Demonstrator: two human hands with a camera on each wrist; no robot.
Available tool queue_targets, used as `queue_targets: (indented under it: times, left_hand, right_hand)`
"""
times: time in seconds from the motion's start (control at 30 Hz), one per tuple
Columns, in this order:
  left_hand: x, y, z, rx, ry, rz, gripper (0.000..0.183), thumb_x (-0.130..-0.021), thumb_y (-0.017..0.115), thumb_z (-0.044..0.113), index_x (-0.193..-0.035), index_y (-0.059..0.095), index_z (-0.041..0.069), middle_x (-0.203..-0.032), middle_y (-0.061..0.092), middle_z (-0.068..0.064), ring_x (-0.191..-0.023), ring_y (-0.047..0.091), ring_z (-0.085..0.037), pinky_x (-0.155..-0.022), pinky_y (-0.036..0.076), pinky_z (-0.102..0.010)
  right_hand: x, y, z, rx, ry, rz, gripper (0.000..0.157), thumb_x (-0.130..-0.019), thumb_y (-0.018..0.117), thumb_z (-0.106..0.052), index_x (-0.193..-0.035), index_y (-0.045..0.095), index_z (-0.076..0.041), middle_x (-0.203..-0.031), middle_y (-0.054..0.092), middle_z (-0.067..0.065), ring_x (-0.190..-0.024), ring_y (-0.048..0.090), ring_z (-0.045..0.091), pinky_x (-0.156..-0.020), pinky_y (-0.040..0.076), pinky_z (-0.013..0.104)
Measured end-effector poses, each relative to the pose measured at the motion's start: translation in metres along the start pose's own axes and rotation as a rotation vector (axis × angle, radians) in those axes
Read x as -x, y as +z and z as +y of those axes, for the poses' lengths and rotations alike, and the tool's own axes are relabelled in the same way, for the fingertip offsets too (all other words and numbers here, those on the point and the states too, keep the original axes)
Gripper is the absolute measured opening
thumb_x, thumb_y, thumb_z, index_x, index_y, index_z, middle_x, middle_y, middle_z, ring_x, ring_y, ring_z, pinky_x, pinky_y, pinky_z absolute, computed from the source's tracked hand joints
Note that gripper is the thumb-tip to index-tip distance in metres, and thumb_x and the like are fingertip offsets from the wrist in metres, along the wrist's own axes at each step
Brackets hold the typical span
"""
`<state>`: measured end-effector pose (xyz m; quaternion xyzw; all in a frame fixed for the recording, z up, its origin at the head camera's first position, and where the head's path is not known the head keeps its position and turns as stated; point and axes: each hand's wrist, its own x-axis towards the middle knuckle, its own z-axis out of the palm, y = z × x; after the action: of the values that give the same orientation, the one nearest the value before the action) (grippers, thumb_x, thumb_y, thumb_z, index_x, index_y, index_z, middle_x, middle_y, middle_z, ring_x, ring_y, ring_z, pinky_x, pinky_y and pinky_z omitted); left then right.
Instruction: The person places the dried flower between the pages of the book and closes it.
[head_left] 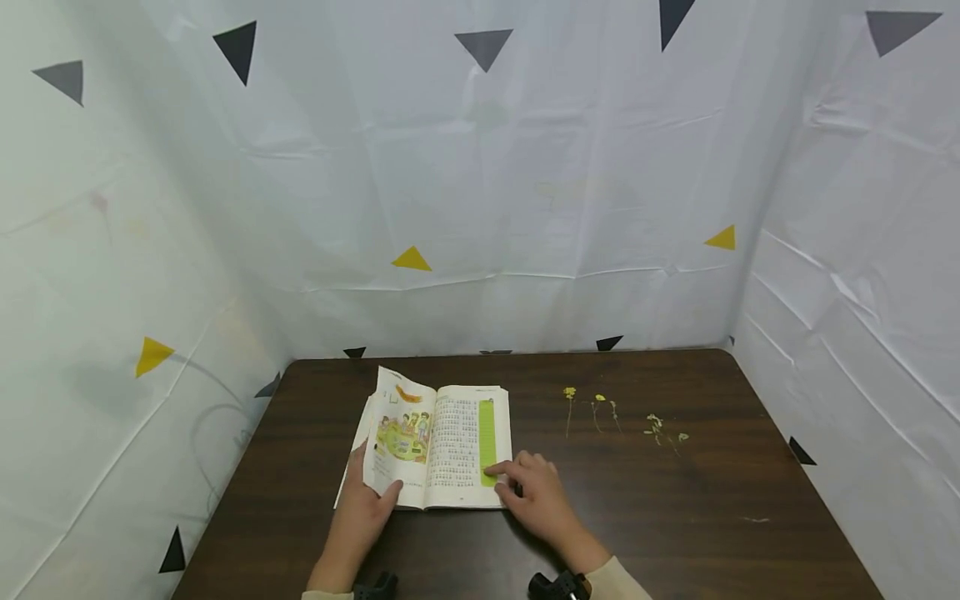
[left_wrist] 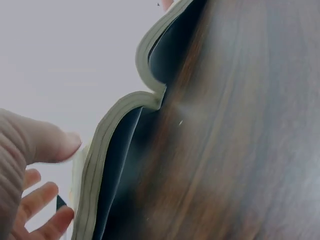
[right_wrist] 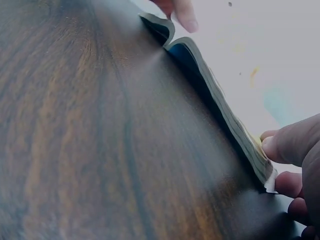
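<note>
White paper lifts where the left hand [head_left: 360, 510] grips a raised page [head_left: 405, 429] of the open book [head_left: 450, 450], which lies on the brown table [head_left: 675, 517]. The right hand [head_left: 538, 498] touches the green strip [head_left: 487, 437]; whether it pinches the page edge, I cannot tell. Farther right lie thin flower sprigs [head_left: 570, 392].

A makeshift booth [head_left: 862, 275]: white sheeting [head_left: 480, 208] flanks a dark table [head_left: 675, 542].
</note>
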<state>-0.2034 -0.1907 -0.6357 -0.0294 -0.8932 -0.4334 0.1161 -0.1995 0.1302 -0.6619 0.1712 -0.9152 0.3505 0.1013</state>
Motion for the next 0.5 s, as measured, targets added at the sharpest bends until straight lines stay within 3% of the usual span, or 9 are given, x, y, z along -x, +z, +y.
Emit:
queue_targets:
  times: [0.13, 0.27, 0.37, 0.5]
  left_hand:
    - [-0.003, -0.006, 0.000, -0.077, -0.033, 0.069, 0.117, -0.088, 0.087, 0.003, -0.176, 0.011, 0.014, -0.161, 0.043, -0.025, -0.140, 0.057, -0.043, -0.112, 0.051, -0.061]
    - [-0.003, -0.010, 0.002, -0.148, -0.047, 0.138, 0.119, -0.089, 0.087, 0.003, -0.177, 0.010, 0.018, -0.157, 0.040, -0.027, -0.140, 0.053, -0.044, -0.109, 0.051, -0.062]
    - [-0.005, -0.015, 0.001, -0.215, -0.010, 0.157, 0.109, -0.089, 0.087, 0.001, -0.176, 0.024, 0.021, -0.154, 0.041, -0.027, -0.136, 0.050, -0.044, -0.107, 0.050, -0.062]
    - [-0.015, -0.024, 0.004, -0.319, 0.055, 0.128, 0.081, -0.090, 0.086, -0.001, -0.161, 0.054, 0.020, -0.153, 0.045, -0.027, -0.135, 0.047, -0.046, -0.103, 0.048, -0.064]
  right_hand:
    - [0.000, -0.002, -0.001, -0.009, -0.003, -0.007, 0.024, -0.100, 0.080, -0.027, -0.122, 0.082, -0.034, -0.081, 0.051, -0.011, -0.075, 0.033, 0.004, -0.080, 0.027, 0.029]
    - [0.001, -0.004, -0.003, -0.020, -0.003, -0.014, 0.024, -0.100, 0.080, -0.027, -0.123, 0.082, -0.034, -0.081, 0.052, -0.011, -0.075, 0.033, 0.004, -0.081, 0.027, 0.030]
    - [0.001, -0.004, -0.004, -0.022, 0.000, -0.019, 0.024, -0.100, 0.080, -0.027, -0.122, 0.082, -0.033, -0.081, 0.052, -0.011, -0.075, 0.034, 0.004, -0.081, 0.027, 0.030]
    - [0.001, -0.002, -0.004, -0.008, -0.025, 0.005, 0.024, -0.098, 0.081, -0.023, -0.121, 0.082, -0.031, -0.080, 0.052, -0.009, -0.075, 0.030, 0.001, -0.080, 0.027, 0.029]
